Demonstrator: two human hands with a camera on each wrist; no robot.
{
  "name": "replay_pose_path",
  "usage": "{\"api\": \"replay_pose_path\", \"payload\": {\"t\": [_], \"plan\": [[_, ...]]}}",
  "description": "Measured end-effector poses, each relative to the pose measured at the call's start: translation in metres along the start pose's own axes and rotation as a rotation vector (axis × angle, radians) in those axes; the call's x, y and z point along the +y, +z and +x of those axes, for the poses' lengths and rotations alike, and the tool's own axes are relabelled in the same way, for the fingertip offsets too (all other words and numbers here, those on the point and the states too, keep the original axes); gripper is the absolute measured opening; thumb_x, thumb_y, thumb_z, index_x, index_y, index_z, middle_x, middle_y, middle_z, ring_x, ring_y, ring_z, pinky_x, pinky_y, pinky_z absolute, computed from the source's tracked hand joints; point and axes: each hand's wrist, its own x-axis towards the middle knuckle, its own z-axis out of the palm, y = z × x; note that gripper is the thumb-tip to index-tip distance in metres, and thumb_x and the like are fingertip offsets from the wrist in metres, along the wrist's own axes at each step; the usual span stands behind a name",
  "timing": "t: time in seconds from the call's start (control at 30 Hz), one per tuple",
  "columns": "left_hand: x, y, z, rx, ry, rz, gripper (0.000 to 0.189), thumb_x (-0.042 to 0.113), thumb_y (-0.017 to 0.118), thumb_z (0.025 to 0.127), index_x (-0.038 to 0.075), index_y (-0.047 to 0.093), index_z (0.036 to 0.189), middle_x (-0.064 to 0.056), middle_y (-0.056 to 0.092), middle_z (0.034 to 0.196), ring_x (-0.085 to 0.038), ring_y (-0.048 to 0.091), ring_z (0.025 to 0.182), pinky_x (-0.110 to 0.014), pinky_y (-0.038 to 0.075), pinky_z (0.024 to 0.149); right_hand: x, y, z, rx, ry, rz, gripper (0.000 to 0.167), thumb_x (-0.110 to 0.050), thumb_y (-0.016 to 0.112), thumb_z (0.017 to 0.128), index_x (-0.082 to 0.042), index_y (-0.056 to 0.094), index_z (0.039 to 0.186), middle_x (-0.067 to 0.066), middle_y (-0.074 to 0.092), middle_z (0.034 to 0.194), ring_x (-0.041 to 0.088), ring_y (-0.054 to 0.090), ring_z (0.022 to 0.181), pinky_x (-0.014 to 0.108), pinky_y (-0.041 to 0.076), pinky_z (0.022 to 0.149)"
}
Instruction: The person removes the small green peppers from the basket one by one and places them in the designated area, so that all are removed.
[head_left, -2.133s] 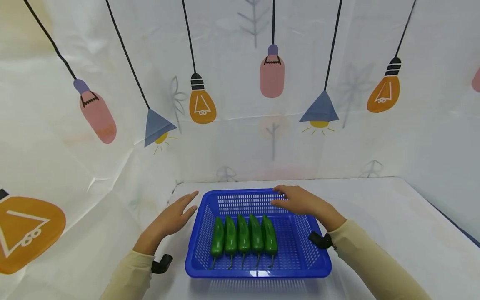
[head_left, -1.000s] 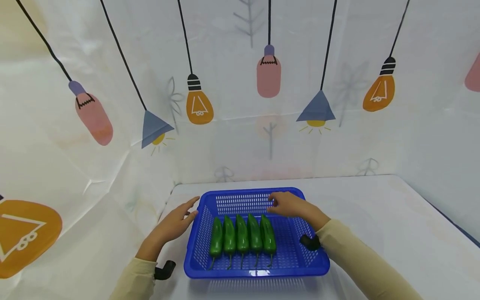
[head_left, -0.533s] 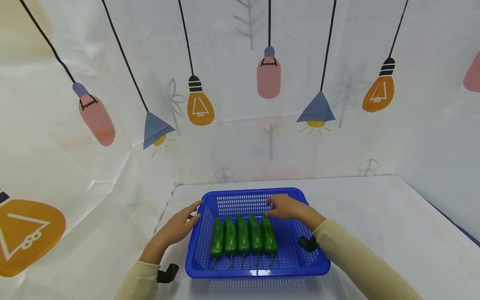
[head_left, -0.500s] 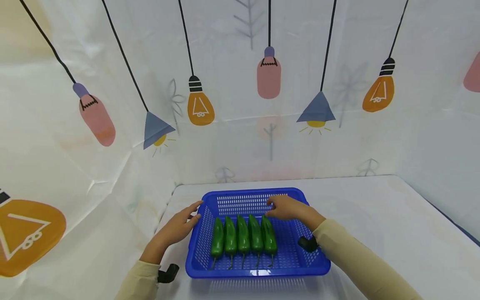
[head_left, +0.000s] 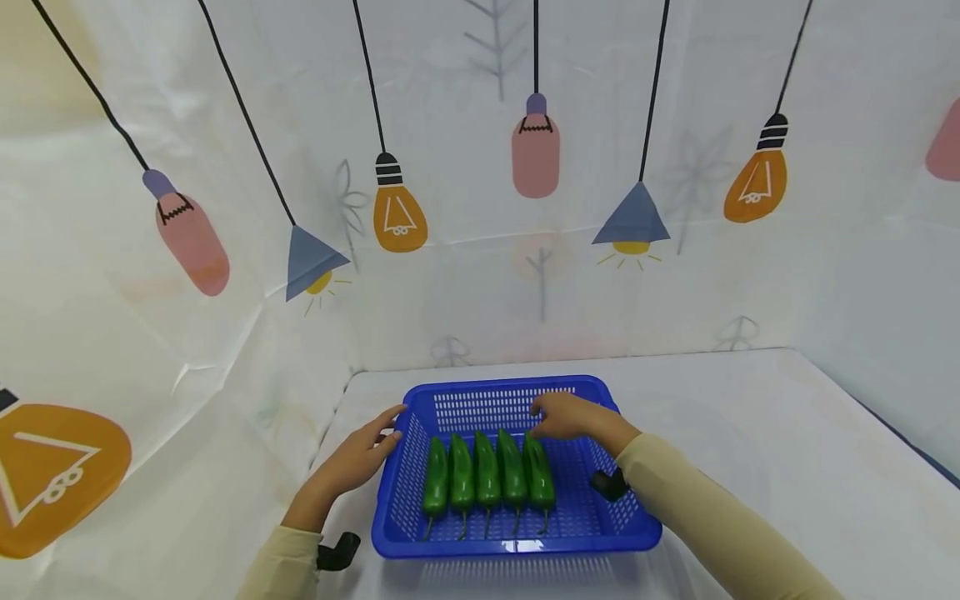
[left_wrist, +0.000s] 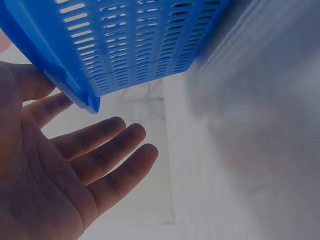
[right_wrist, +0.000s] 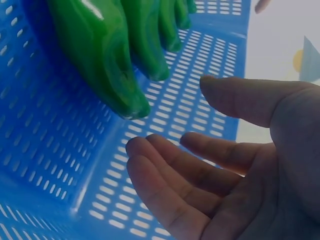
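Note:
A row of several green peppers [head_left: 487, 473] lies in a blue plastic basket [head_left: 517, 547], tips away from me and stems toward me. My left hand [head_left: 354, 460] is at the basket's left rim, thumb and forefinger by the edge; in the left wrist view, their ends are hidden behind the rim and the other fingers [left_wrist: 112, 182] stretch out loosely. Over the basket's inside, my right hand [head_left: 573, 417] hovers near the tip of the rightmost pepper [right_wrist: 102, 60]. The right wrist view shows a gap between its bent fingers and thumb, with the pepper just apart from them.
The basket stands on a white table [head_left: 735, 433]. A wall sheet [head_left: 480, 292] printed with lamps rises behind and along the left. Black wrist cameras [head_left: 339, 552] sit below both hands. The basket's high slotted walls surround the peppers.
My left hand has come right to the basket's rim. My right hand has moved left and lower into the basket, toward the rightmost pepper's tip. The peppers have stayed put.

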Motion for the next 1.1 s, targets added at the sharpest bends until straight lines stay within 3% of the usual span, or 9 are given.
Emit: {"api": "replay_pose_path", "payload": {"t": [0.2,0.43,0.57,0.7,0.93,1.1], "plan": [[-0.001,0.002,0.000,-0.009,-0.013,-0.029,0.050,0.024,0.048,0.109,0.007,0.039,0.155,-0.029,0.053,0.141,-0.046,0.058,0.121,-0.063,0.046,0.096,0.001,0.004,0.005,-0.020,0.026,-0.022,0.041,-0.020,0.078,0.089,0.003,0.067,0.121,0.018,0.067,0.118,0.036,0.063,0.112,0.049,0.051,0.094],[-0.001,0.004,0.000,-0.023,-0.024,-0.047,0.048,0.024,0.045,0.110,0.008,0.039,0.155,-0.030,0.051,0.142,-0.047,0.056,0.124,-0.063,0.045,0.097,0.005,0.011,0.010,-0.072,0.081,0.009,0.039,-0.018,0.078,0.089,0.005,0.068,0.119,0.020,0.067,0.118,0.029,0.068,0.094,0.040,0.057,0.075],[-0.001,0.005,0.000,-0.021,-0.024,-0.056,0.049,0.024,0.044,0.110,0.008,0.038,0.156,-0.031,0.050,0.143,-0.049,0.053,0.127,-0.063,0.043,0.099,0.005,0.012,0.010,-0.074,0.087,0.004,0.040,-0.016,0.079,0.088,0.006,0.068,0.119,0.020,0.067,0.117,0.028,0.066,0.096,0.038,0.056,0.074],[-0.001,0.006,-0.001,-0.011,-0.027,-0.078,0.048,0.022,0.042,0.110,0.008,0.038,0.156,-0.031,0.050,0.144,-0.048,0.053,0.127,-0.062,0.043,0.100,0.005,0.012,0.011,-0.088,0.111,0.026,0.040,-0.014,0.078,0.087,0.007,0.067,0.120,0.019,0.067,0.114,0.025,0.065,0.086,0.036,0.056,0.069],[-0.005,0.010,-0.001,-0.013,-0.044,-0.184,0.048,0.020,0.037,0.112,0.008,0.033,0.158,-0.031,0.048,0.145,-0.043,0.060,0.119,-0.054,0.052,0.092,0.003,0.013,0.011,-0.094,0.147,0.063,0.040,-0.008,0.077,0.086,0.007,0.066,0.121,0.019,0.067,0.114,0.021,0.064,0.075,0.033,0.056,0.064],[-0.008,0.013,-0.001,-0.009,-0.063,-0.204,0.048,0.020,0.037,0.112,0.009,0.032,0.158,-0.030,0.049,0.145,-0.040,0.061,0.117,-0.051,0.054,0.087,0.002,0.017,0.013,-0.096,0.156,0.065,0.041,-0.006,0.075,0.086,0.008,0.065,0.123,0.018,0.067,0.114,0.019,0.063,0.070,0.031,0.055,0.061]]}}
